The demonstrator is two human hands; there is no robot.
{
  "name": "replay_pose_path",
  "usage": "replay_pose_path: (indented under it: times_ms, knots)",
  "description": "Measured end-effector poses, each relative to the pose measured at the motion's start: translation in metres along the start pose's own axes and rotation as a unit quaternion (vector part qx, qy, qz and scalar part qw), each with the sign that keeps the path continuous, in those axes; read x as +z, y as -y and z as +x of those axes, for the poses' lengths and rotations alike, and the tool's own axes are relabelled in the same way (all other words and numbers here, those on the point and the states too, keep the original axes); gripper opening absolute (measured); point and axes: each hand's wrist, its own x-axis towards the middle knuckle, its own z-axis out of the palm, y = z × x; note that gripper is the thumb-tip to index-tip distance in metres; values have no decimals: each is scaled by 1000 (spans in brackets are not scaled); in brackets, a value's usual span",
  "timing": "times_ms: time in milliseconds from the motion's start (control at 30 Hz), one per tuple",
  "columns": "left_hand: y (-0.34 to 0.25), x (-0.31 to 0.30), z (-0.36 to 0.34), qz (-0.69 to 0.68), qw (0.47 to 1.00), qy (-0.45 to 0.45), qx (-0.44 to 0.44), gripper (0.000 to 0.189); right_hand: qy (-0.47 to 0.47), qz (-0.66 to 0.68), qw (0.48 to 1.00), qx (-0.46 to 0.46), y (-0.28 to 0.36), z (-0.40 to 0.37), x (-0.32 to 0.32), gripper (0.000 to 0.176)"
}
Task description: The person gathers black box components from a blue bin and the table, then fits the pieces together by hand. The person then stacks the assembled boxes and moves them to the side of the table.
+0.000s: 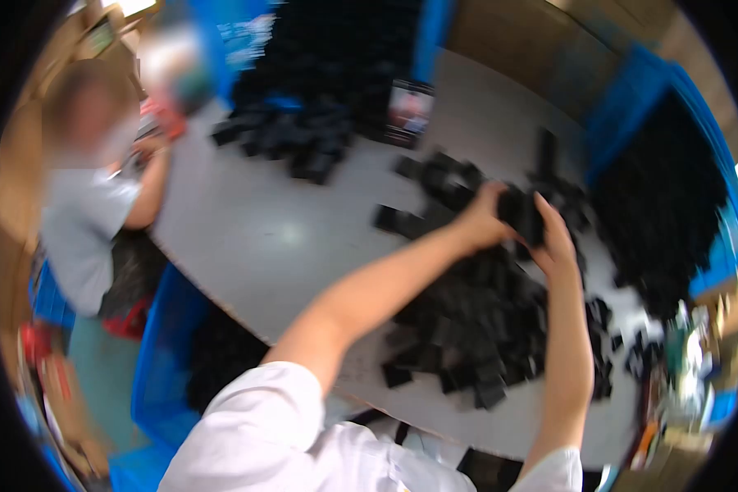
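Both hands are raised over the pile in the middle of the table, gripping a small stack of black block-like pieces [521, 215] between them. My left hand [485, 220] closes on the stack's left side, and my right hand [556, 239] presses its right side. Motion blur hides what kind of pieces they are. Below and around the hands spreads a loose heap of similar black pieces [476, 328], some flat and square. One longer dark piece [547, 152] stands out beyond the hands.
A blue bin [631, 98] spills black pieces at the right, another blue bin [436, 33] at the back. A phone-like screen [409, 111] leans at the back. A third blue bin [160, 353] stands below the grey table's [287, 234] left edge. A co-worker [86, 213] sits left.
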Motion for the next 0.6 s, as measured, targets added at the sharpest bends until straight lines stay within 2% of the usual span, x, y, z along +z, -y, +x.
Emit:
replay_pose_path:
  times_ms: [33, 67, 100, 133, 167, 200, 233, 333, 400, 533, 600]
  knots:
    - [13, 5, 4, 26, 999, 15, 37, 86, 3, -28, 999, -36, 1, -10, 18, 31]
    - [13, 10, 4, 36, 999, 11, 11, 96, 31, -109, 991, -66, -1, -5, 12, 39]
    - [8, 11, 7, -4, 999, 40, -10, 102, 3, -143, 987, -73, 0, -9, 19, 46]
    - [12, 15, 9, -3, 998, 49, -41, 109, 27, -140, 987, -71, -2, -4, 11, 51]
    - [9, 15, 8, 79, 993, 62, -64, 115, 10, -161, 985, -54, -1, -4, 9, 54]
    - [17, 19, 10, 82, 993, 63, -57, 120, -4, -174, 983, -54, -3, 0, 6, 56]
    - [-12, 6, 4, 72, 985, 103, -122, 121, -9, -154, 987, -53, -5, 1, 9, 55]
    - [-19, 1, 1, 103, 979, 104, -144, 123, -40, -160, 985, -46, -7, 6, 5, 57]
    - [-13, -2, 1, 71, 981, 136, -120, 120, -104, -102, 989, 31, -6, 12, -6, 55]
    - [-15, -7, 4, 111, 979, 132, -105, 112, -76, -44, 993, 73, -7, 12, -8, 49]
    - [-21, -11, 4, 121, 976, 140, -115, 100, -78, -23, 994, 68, -7, 10, -5, 42]
